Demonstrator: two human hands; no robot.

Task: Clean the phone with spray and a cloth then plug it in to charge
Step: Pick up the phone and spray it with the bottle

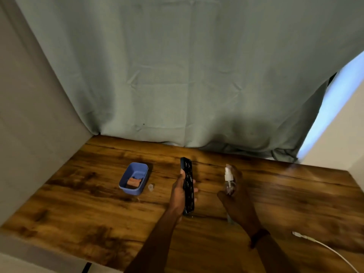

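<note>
My left hand [179, 191] holds a dark phone [188, 185] upright on its edge above the wooden table [78, 194], with the screen turned to the right. To its right, my right hand [236, 196] grips a small clear spray bottle [228, 181] with a white nozzle that faces the phone; one finger rests on top of the nozzle. A pinkish cloth [134, 181] lies inside a blue tub [126, 189] left of the phone. A white charging cable [323, 247] runs across the table's right front, its plug end pointing left.
The bottle's small clear cap [150, 187] stands on the table between the tub and the phone. A grey-green curtain [177, 75] hangs behind the table, and a wall closes the left side.
</note>
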